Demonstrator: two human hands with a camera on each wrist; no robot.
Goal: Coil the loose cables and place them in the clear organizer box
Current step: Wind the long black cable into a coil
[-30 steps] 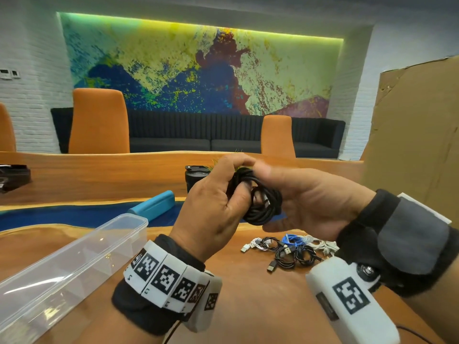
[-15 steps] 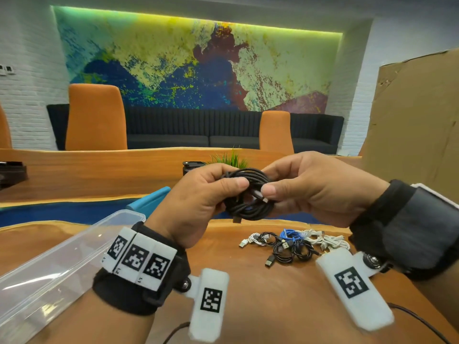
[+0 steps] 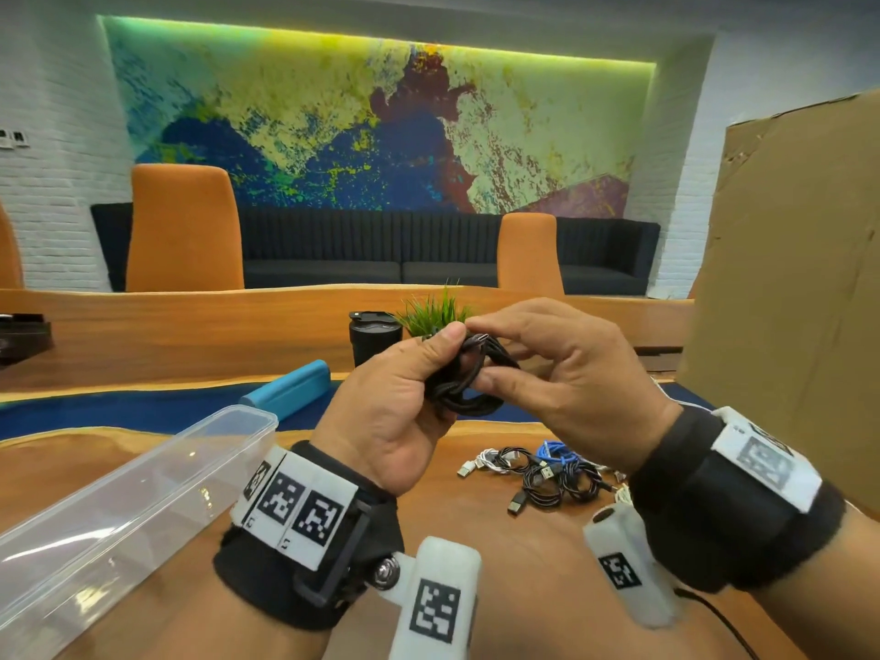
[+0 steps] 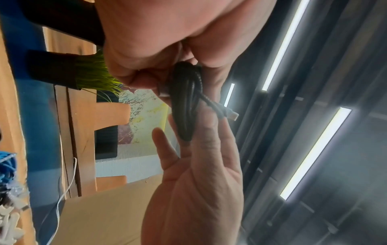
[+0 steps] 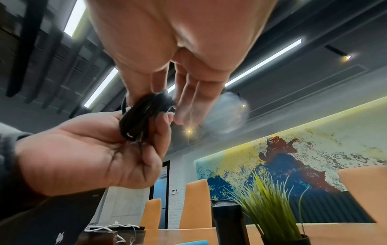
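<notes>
Black braided cable (image 3: 469,373), coiled into a tight bundle, held above the wooden table (image 3: 500,531) between both our hands. Our left hand (image 3: 395,412) grips the coil, thumb over the top and fingers curled round its near side; in the left wrist view a metal plug end sticks out of the bundle toward the ceiling lights. Our right hand (image 3: 562,373) pinches the coil's far side between thumb and forefinger, the other fingers loosely extended. Clear organizer box (image 3: 124,512): long, lidless, lying on the table at our left, well apart from the coil; we can see no cable in it. Loose cables (image 3: 543,473): a small heap of black, white and blue leads with plugs showing, on the table below and just beyond our hands. Further items: a black tumbler (image 3: 375,338) and a potted green grass plant (image 3: 435,314) behind the hands, a blue cylinder (image 3: 288,390) lying on the table's blue strip, a cardboard sheet (image 3: 790,288) standing at the right, orange chairs (image 3: 183,228) and a dark sofa (image 3: 428,254) under a painted wall.
</notes>
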